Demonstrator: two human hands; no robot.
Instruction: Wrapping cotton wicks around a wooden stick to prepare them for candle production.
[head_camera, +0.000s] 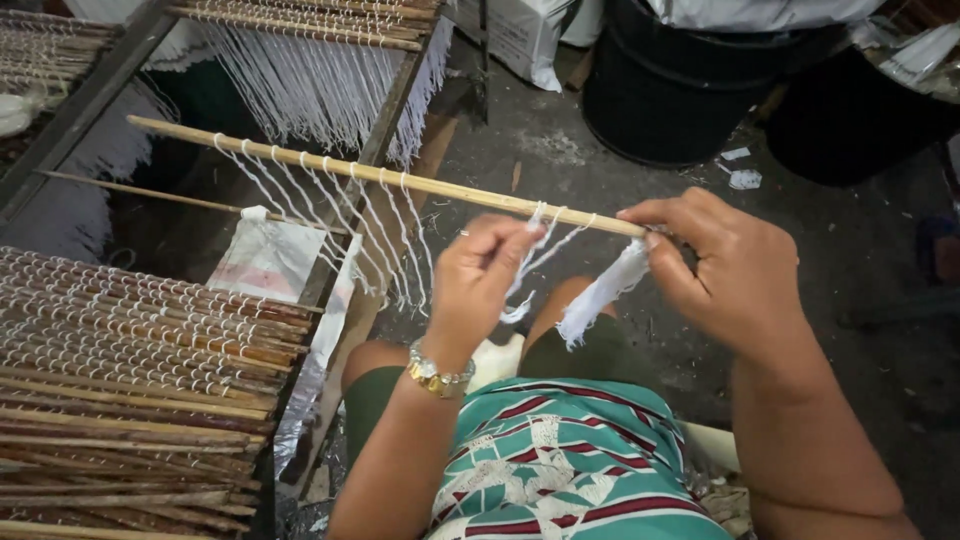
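We are seeing soft, even daylight falling from above, leaving the white threads (320, 85) bright and nearly washed out. Deep shadow is pooling under the frame (150, 215) at upper left. The far corners are looking slightly soft, while the middle is staying sharp.

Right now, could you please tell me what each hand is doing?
Left hand: fingers pinched shut on a white string hanging from the wooden stick.
Right hand: shut on the stick's end and a bunch of white strings.
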